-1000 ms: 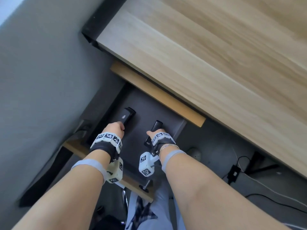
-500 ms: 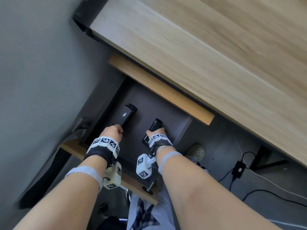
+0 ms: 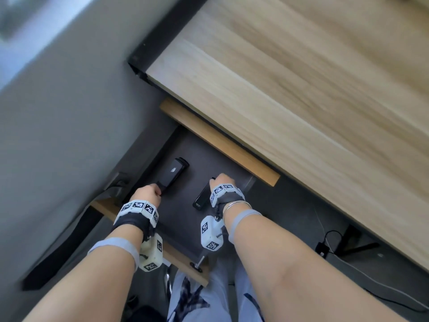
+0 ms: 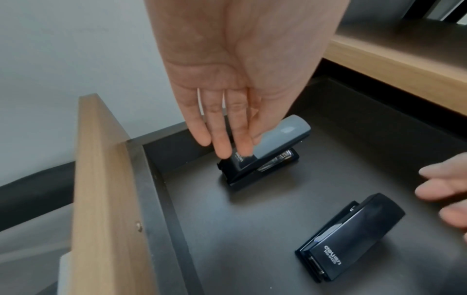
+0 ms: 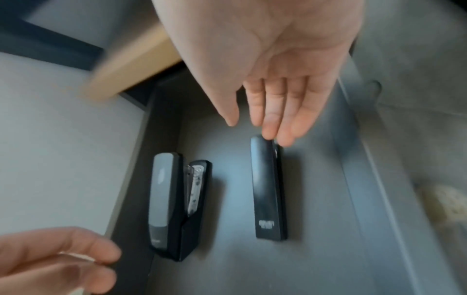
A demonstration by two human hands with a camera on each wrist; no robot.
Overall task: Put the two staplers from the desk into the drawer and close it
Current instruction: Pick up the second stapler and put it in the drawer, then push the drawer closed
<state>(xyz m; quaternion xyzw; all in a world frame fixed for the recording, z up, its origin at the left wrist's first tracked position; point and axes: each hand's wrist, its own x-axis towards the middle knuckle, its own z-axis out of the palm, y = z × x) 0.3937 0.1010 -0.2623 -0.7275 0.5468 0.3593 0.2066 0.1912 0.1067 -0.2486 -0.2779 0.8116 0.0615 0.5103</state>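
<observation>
Letting go: both staplers, grey-topped [image 4: 267, 151] and black [image 4: 353, 235], lie in the open drawer [image 4: 252, 229], frame centre. Left hand [image 4: 235, 79] and right hand [image 5: 272, 65] hang loose-fingered, fingertips at them. Next: withdraw, push drawer front [image 4: 101, 199] shut.

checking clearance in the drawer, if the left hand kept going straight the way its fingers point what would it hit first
Most likely the grey-topped stapler: the left hand has straight fingers pointing down at its hinge end, at or almost on it. Below lies the drawer floor. Contact is hard to judge.
</observation>
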